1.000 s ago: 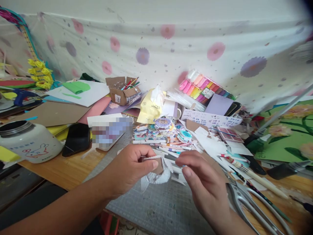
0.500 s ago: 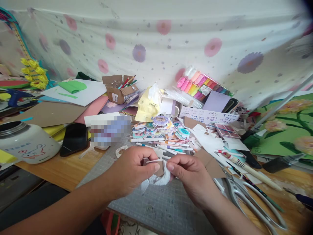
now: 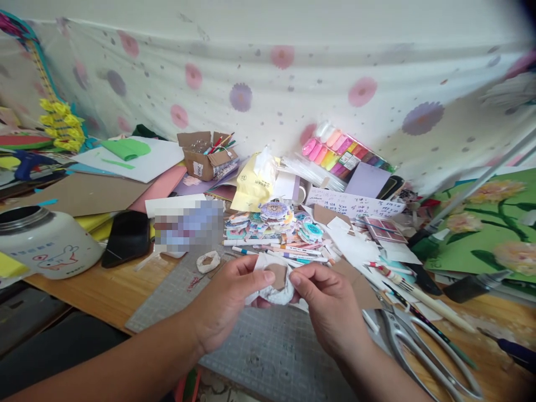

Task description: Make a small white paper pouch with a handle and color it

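Between my hands, above the grey cutting mat (image 3: 268, 346), is a small brown cardboard piece (image 3: 276, 276) with white tissue paper (image 3: 280, 294) around its edge. My left hand (image 3: 237, 296) is closed on its left side, thumb pressing the front and fingertips showing underneath. At the right edge my right hand (image 3: 324, 298) pinches the tissue between thumb and fingers. A white ring-shaped piece (image 3: 208, 261), wrapped in similar paper, lies on the mat beyond my left hand. Several markers (image 3: 288, 251) lie behind my hands, in front of a heap of paper cutouts (image 3: 274, 215).
Large scissors (image 3: 422, 346) lie right of my right forearm, near a brush (image 3: 439, 304). A black phone (image 3: 127, 237) and a white jar (image 3: 50, 243) stand or lie at left. At the back are a cardboard box of pencils (image 3: 207, 156), a yellow bag (image 3: 253, 181) and coloured clay packs (image 3: 347, 151).
The wrapped cardboard has turned to show more of its front face, with white tissue now seen above and below. My left hand has shifted its hold; the right still pinches the edge.
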Demonstrator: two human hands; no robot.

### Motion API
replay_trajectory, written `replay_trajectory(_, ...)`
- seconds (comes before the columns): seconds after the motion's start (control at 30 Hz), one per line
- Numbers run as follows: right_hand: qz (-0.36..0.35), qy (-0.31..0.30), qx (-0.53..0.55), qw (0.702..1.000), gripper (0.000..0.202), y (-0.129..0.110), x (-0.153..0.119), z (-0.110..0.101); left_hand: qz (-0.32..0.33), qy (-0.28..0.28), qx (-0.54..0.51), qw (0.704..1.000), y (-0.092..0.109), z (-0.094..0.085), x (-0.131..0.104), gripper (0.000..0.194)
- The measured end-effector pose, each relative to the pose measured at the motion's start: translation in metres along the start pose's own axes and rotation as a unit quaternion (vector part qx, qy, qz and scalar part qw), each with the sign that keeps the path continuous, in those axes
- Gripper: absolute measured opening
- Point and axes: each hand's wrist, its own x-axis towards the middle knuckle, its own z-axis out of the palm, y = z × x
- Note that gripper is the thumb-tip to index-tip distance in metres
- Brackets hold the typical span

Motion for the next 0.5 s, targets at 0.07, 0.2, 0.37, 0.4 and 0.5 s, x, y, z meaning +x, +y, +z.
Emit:
replay_trajectory(0.07, -0.013, 0.013, -0.003, 1.0, 0.016, 0.002, -0.001, 0.001, 0.007, 0.014, 0.007, 1.0, -0.002, 0.003, 0.0, 0.016)
replay_trajectory(0.2, -0.051, 0.031, -0.028, 0.998, 0.013, 0.005, -0.002, 0.004, 0.043, 0.053, 0.018, 0.998, -0.004, 0.007, 0.001, 0.01)
replay_trajectory(0.37, -0.078, 0.02, -0.078, 0.994, 0.016, 0.007, -0.002, 0.006, 0.073, 0.097, 0.019, 0.992, -0.008, 0.007, 0.0, 0.009)
replay_trajectory(0.4, -0.095, 0.016, -0.101, 0.99, 0.017, 0.006, -0.003, 0.007, 0.077, 0.101, 0.016, 0.992, -0.008, 0.008, 0.0, 0.008)
replay_trajectory(0.5, -0.14, 0.005, -0.163, 0.977, 0.018, 0.001, -0.003, 0.011, 0.078, 0.101, -0.004, 0.992, -0.003, 0.011, -0.001, 0.003)
